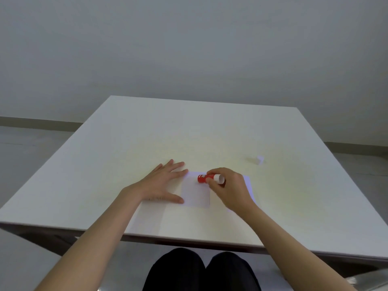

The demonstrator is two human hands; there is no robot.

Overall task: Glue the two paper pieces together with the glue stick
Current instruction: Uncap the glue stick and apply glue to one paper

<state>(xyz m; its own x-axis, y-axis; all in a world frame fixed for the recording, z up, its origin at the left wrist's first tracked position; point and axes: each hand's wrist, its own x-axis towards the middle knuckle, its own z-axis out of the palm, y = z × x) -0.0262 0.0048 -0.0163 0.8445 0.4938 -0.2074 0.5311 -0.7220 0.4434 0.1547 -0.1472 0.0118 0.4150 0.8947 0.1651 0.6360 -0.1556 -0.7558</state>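
A white paper square (195, 195) lies flat on the pale table (189, 133). My left hand (162, 182) rests flat beside it, with the thumb touching the paper's left edge. My right hand (228, 189) grips a red glue stick (206, 178), its red end pointing left and resting on the top of the paper. A second white paper piece (247, 182) lies partly hidden under my right hand, to the right of the first.
A small white cap-like object (260, 160) sits on the table at the far right. The near table edge runs just above my dark-clothed knees (201, 271). A grey wall rises behind the table.
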